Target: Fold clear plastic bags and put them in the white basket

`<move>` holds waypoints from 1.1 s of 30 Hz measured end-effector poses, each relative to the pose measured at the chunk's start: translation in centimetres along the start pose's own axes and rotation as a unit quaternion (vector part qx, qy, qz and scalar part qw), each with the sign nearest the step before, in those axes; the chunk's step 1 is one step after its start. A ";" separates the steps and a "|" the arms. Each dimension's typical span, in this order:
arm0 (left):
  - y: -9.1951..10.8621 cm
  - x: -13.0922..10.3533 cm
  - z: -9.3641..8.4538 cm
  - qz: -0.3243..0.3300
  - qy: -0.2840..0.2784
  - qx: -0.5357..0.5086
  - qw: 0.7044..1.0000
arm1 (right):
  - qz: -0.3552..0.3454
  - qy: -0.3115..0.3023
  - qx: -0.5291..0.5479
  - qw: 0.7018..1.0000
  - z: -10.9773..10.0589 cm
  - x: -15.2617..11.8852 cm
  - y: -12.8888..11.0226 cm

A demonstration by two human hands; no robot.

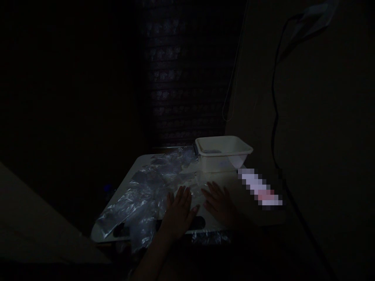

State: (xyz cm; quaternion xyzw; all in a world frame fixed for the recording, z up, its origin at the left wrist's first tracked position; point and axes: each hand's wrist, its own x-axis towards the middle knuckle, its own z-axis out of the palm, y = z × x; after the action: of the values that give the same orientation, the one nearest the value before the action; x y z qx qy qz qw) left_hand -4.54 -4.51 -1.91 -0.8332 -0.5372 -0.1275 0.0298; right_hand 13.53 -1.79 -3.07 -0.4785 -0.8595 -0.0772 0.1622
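Note:
Both hands rest over the front middle of a small white table (243, 203) in a dark room. My left hand (178, 212) is palm down with its fingers stretched out, beside a heap of clear plastic bags (149, 183). To its right, my right hand (219, 205) lies flat with fingers spread, holding nothing. A clear piece of plastic (199, 187) seems to lie near the fingertips, but it is too dim to tell its shape. Behind the right hand stands a white plastic tub (219, 162).
A bright blurred-out screen-like object (259, 187) lies at the table's right side. On the right wall a black cable (274, 105) hangs down from a fixture. A dark blind (187, 86) covers the back. More plastic (211, 237) shows below the front edge.

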 end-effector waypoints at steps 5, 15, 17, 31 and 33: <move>0.1 -0.1 -0.3 0.002 -0.014 -0.003 1.000 | -0.029 -0.024 0.021 0.999 -0.1 1.4 -1.3; 0.3 0.0 -0.5 -0.004 -0.005 0.000 1.000 | 0.032 0.000 -0.027 0.999 0.5 1.8 0.1; 0.3 0.0 -0.5 0.000 -0.007 -0.005 1.000 | 0.030 0.004 -0.034 0.999 0.3 1.8 0.2; 0.4 -0.1 -0.6 -0.002 -0.011 0.001 1.000 | 0.016 0.021 -0.046 0.999 0.5 1.4 0.7; 0.4 -0.2 -0.6 -0.007 -0.013 -0.001 1.000 | 0.025 0.040 -0.051 0.998 0.4 1.3 1.3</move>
State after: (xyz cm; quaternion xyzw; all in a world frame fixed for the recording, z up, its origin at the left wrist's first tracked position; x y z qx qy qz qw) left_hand -4.38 -4.92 -1.32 -0.8309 -0.5434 -0.1176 0.0215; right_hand 13.91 0.09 -3.04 -0.5044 -0.8349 -0.1358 0.1734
